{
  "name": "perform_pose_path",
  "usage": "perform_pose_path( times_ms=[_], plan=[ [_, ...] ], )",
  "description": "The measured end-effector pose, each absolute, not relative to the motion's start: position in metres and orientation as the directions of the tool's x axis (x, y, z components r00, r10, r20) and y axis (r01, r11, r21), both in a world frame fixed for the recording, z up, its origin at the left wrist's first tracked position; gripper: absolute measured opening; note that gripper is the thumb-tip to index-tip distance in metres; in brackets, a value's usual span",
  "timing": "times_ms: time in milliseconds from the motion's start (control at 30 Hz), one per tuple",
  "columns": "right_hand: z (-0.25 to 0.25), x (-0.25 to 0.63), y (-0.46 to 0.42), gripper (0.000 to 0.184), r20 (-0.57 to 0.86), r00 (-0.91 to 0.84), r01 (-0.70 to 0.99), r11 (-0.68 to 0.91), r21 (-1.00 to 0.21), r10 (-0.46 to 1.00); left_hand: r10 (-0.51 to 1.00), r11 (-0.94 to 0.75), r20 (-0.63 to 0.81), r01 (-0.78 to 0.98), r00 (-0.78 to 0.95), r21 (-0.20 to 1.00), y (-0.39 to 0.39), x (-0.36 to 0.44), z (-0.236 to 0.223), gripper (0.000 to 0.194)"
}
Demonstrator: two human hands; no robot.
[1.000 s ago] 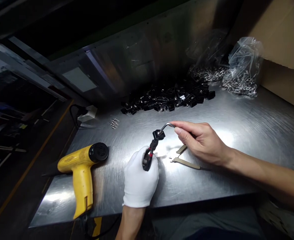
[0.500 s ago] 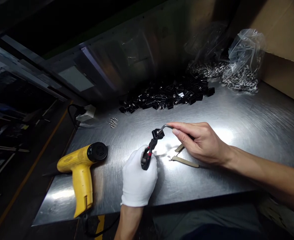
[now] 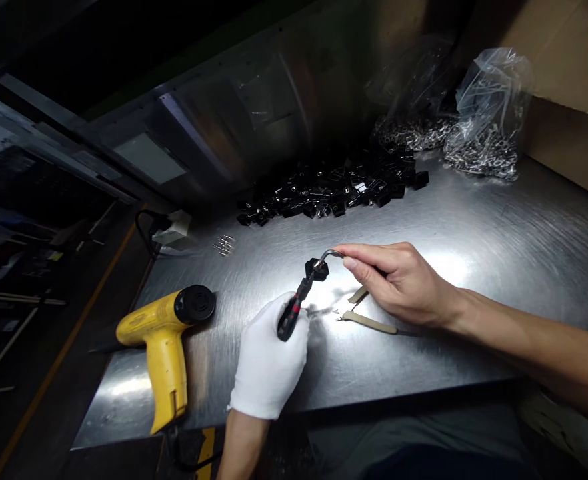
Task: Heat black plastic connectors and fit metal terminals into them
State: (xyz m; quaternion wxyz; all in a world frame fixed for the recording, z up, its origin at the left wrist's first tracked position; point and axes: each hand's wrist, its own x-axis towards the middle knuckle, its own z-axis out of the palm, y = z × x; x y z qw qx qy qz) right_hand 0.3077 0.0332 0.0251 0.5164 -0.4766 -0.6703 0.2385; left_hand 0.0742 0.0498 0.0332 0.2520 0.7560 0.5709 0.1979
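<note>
Work in hand, directions taken from the held piece, 12 o'clock pointing away from you: the small black housing (image 3: 323,273) is held up above the steel tabletop (image 3: 454,227), at the tips of your pliers (image 3: 288,321). Your gloved left hand (image 3: 267,367), at 7 o'clock, is closed around the plier handles, fingers curled. Your bare right hand (image 3: 404,283), at 3 o'clock, pinches a bent metal rod (image 3: 330,252) between thumb and forefinger; its hooked end meets the housing, and how deep it sits cannot be told. Progress, as judged: this one unit appears mid-operation, with gripping and positioning of the tool done, and working the rod and releasing the piece left. Whether the fitting inside is fully seated is too small to read. At 12 o'clock lies a heap of similar black parts (image 3: 334,193); finished or unworked, not distinguishable, so no batch count recorded. Supply looks ample: a clear bag of metal fittings (image 3: 481,152) at 2 o'clock, a second bag beside it, plus a small group of metal pins (image 3: 223,245) between 9 and 10. Idle: the side cutters (image 3: 371,323), handles spread, at 4 o'clock; the yellow heat gun (image 3: 167,340) on its side at 8.
</note>
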Motion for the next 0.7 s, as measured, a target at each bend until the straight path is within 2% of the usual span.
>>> perform_pose_path(
  times_ms=[233,467,700],
  plan=[
    [0.026,0.311,0.033,0.03,0.425,-0.013,0.38,0.398,-0.835,0.905,0.951,-0.209,-0.058,0.768,0.305,0.606,0.049,0.077,0.041,0.022],
    [0.025,0.314,0.034,0.032,0.386,-0.017,0.359,0.366,-0.859,0.922,0.947,-0.205,-0.068,0.757,0.312,0.621,0.049,0.08,0.044,0.017],
    [0.026,0.306,0.028,0.031,0.39,-0.046,0.279,0.387,-0.879,0.92,0.949,-0.144,-0.119,0.735,0.293,0.662,0.044,0.083,0.046,0.014]
  ],
)
